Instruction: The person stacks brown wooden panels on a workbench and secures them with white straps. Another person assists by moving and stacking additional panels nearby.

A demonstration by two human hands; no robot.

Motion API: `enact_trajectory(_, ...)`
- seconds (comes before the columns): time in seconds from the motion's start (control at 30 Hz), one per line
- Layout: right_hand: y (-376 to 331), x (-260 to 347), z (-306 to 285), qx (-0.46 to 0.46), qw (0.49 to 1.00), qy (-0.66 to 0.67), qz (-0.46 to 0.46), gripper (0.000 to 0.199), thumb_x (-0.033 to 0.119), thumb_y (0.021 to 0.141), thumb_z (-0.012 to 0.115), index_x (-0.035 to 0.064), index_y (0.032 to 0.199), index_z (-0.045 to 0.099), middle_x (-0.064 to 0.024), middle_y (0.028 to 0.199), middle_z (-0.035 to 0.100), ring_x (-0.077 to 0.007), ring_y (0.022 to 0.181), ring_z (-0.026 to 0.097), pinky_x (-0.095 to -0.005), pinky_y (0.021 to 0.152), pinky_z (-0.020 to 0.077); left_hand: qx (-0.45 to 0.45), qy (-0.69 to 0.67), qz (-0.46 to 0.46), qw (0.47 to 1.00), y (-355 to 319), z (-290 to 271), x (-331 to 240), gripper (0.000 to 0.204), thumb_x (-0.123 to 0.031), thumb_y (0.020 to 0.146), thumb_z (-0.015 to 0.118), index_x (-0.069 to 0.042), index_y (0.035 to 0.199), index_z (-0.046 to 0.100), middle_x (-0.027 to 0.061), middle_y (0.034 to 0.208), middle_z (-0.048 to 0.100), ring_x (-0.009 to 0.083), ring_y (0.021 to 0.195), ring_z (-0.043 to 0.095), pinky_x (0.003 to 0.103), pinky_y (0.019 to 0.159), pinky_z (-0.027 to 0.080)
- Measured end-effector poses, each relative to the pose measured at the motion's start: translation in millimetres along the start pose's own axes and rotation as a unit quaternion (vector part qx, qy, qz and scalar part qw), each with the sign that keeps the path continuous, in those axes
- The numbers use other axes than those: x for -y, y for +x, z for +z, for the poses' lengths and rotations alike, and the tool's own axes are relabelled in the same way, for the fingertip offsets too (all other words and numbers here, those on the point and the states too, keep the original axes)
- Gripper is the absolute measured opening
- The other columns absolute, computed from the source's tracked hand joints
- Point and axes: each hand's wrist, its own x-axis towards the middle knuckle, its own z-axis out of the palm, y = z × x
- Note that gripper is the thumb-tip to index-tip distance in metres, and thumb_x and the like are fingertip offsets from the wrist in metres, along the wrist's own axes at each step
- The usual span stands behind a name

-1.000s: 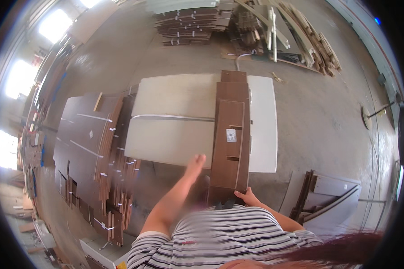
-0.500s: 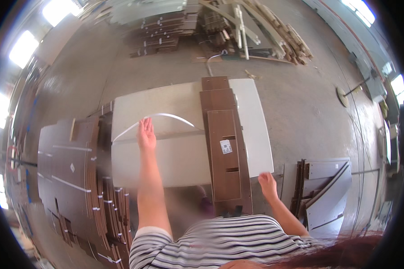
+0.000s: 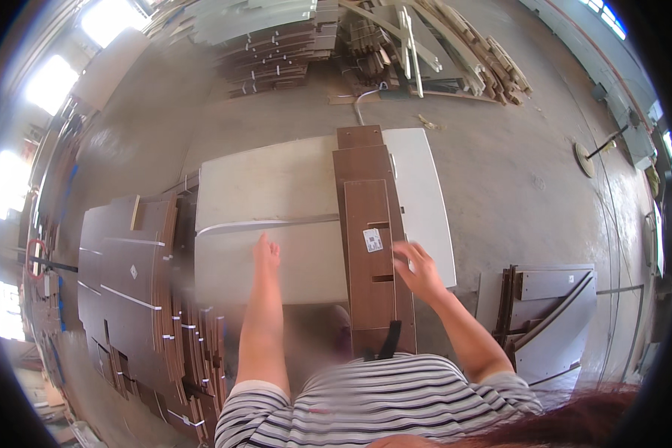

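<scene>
My right hand [image 3: 420, 270] rests with fingers spread on the right edge of the long dark brown wooden panel [image 3: 371, 246], which lies on top of a stack in the centre of the frame, across the pale grey surface [image 3: 276, 201]. My left hand [image 3: 266, 250] is flat and open on that surface, just below a thin white edging strip [image 3: 261, 224]; it holds nothing. The panel looks stiff, rather heavy, and smooth, so I judge it is best gripped at both long edges. I cannot tell for sure whether the right fingers curl under the edge.
</scene>
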Motion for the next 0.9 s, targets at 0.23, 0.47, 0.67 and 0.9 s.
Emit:
enact_trajectory(0.23,-137.0,-65.4,-38.9,-0.074,0.947,0.045,0.308,0.013,0.007,0.085,0.060,0.0020,0.097,0.062,-0.0094,0.089,0.064,-0.0196,0.081,0.063,-0.0279,0.072,0.0497,0.002,-0.020,0.071,0.997,38.8,42.4,-22.9,0.029,-0.030,0.094,0.056,-0.006,0.109,0.051,0.0052,0.089,0.054,0.0174,0.080,0.054,0.032,0.079,0.046)
enact_trajectory(0.47,-58.3,-36.9,-45.1,-0.116,0.983,-0.032,0.136,0.034,0.007,0.085,0.063,0.0040,0.117,0.055,-0.0141,0.119,0.056,-0.0264,0.109,0.057,-0.0352,0.092,0.0455,0.484,-0.009,0.171,0.858,-151.5,105.6,-45.5,0.018,-0.022,0.098,0.046,-0.004,0.097,0.051,0.0034,0.077,0.057,0.0118,0.072,0.057,0.032,0.073,0.047)
enact_trajectory(0.67,72.6,27.6,-17.6,-0.110,0.979,-0.106,-0.138,0.051,-0.004,0.074,0.062,0.0082,0.122,0.051,-0.0168,0.133,0.047,-0.0353,0.130,0.038,-0.0429,0.109,0.0294,0.538,0.521,0.289,0.597,-340.7,70.2,-48.9,0.021,-0.022,0.098,0.048,-0.006,0.092,0.060,-0.0018,0.064,0.052,0.0060,0.058,0.048,0.021,0.055,0.038)
enact_trajectory(0.9,84.6,-110.6,-27.8,-0.268,0.954,-0.058,0.125,0.015,0.013,0.092,0.051,0.0014,0.083,0.050,-0.0223,0.082,0.059,-0.0448,0.076,0.055,-0.0503,0.065,0.0425,0.342,0.077,0.435,0.829,-386.9,17.3,-174.5,0.029,-0.018,0.094,0.055,-0.004,0.119,0.052,-0.0058,0.064,0.038,0.0031,0.054,0.035,0.021,0.055,0.033)
